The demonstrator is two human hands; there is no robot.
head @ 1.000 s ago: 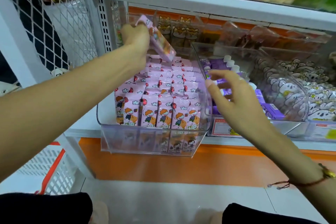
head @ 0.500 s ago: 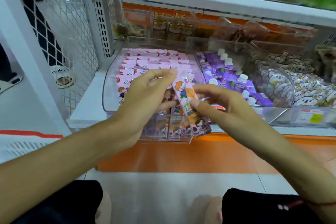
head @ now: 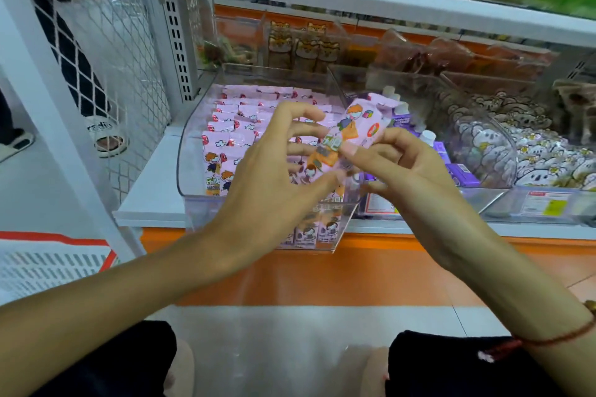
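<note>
My two knees in black cloth sit nearest, and one thin red string bracelet (head: 564, 335) circles my right wrist. Both forearms reach forward and converge in front of the shelf.

My left hand (head: 267, 177) is fanned, four fingers spread behind the one pink pouch (head: 348, 135) I hold, with the thumb pressing its lower end. My right hand (head: 409, 177) pinches the pouch's middle between thumb and forefinger, the other three fingers curled loosely under. The pouch is flat, glossy and soft-sided, printed with a cartoon child in orange. It tilts up to the right, lifted clear above the near right corner of the left bin.

Beyond my hands, three clear hard-plastic bins stand side by side on the white shelf (head: 145, 203). The left bin (head: 193, 145), with rounded corners, holds tight rows of matching pink pouches (head: 232, 126), too many and too hidden to count. The middle one holds purple pouches (head: 458, 171) with white caps. The right one holds packets printed with grey koalas (head: 532, 155).

Far left, one white wire mesh panel (head: 106, 58) closes the shelf's end. Along the back stand blurred orange packets with dog faces (head: 306, 48).
</note>
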